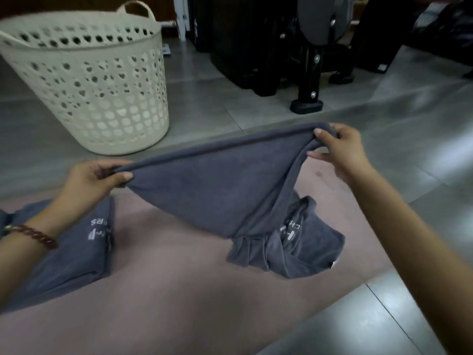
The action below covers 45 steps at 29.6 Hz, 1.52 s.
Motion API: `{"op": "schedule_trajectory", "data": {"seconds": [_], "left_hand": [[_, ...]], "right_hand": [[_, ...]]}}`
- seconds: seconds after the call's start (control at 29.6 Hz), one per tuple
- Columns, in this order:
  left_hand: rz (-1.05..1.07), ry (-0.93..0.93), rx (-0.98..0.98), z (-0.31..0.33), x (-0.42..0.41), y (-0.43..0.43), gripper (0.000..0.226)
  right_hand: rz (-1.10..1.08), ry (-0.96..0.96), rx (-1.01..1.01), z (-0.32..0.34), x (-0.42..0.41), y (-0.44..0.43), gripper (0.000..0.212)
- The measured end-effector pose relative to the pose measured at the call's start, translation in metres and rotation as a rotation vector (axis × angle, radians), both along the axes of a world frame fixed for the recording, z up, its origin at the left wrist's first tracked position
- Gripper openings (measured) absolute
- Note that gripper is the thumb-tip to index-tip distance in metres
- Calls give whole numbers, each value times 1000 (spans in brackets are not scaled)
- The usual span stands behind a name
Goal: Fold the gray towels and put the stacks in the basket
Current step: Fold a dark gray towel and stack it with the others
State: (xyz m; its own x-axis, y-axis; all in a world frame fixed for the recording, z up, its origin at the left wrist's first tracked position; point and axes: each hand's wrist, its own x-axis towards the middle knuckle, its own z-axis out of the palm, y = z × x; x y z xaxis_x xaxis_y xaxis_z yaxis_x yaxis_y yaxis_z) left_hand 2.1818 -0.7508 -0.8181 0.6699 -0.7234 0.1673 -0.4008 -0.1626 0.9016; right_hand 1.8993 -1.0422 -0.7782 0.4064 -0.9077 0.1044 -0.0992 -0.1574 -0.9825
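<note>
A gray towel (pixel 210 185) hangs stretched between my two hands above a pink mat (pixel 166 290). My left hand (pixel 94 180) pinches its left corner and my right hand (pixel 340 149) pinches its right corner, higher up. The towel's lower end rests on a crumpled gray towel (pixel 302 249) with white lettering on the mat. A folded stack of gray towels (pixel 69 254) lies at the left, partly under my left forearm. The cream perforated basket (pixel 89 80) stands on the floor at the far left; what is inside it is hidden.
Gray floor tiles (pixel 422 119) surround the mat. Black luggage (pixel 245 42) and a black stand with a foot (pixel 307 103) are behind, at the centre and right.
</note>
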Motion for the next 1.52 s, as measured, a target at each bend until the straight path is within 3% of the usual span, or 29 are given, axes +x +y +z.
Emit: {"op": "schedule_trajectory", "data": {"seconds": [0.17, 0.37, 0.44, 0.61, 0.85, 1.01, 1.15, 1.32, 1.39, 1.52], "left_hand": [[148, -100, -116, 60, 30, -59, 10], [444, -278, -300, 239, 82, -129, 26], [437, -278, -334, 300, 89, -143, 29], [403, -179, -597, 449, 84, -156, 15], [437, -421, -696, 563, 56, -145, 22], [423, -487, -624, 559, 58, -146, 19], [518, -481, -594, 516, 60, -144, 18], [682, -337, -620, 465, 59, -140, 32], [612, -382, -545, 439, 60, -137, 26], [261, -591, -264, 377, 53, -128, 18]], "right_hand": [[-196, -206, 95, 47, 48, -50, 14], [-295, -415, -64, 221, 112, -96, 14], [-333, -490, -109, 284, 124, -96, 10], [-375, -657, -183, 434, 118, -80, 28], [-344, -653, -393, 545, 88, -58, 27], [-308, -598, -401, 524, 85, -69, 26], [-309, -552, -365, 469, 101, -73, 25], [-366, -409, -550, 413, 116, -66, 20], [-385, -327, -629, 390, 113, -58, 20], [-371, -97, -718, 325, 110, -49, 18]]}}
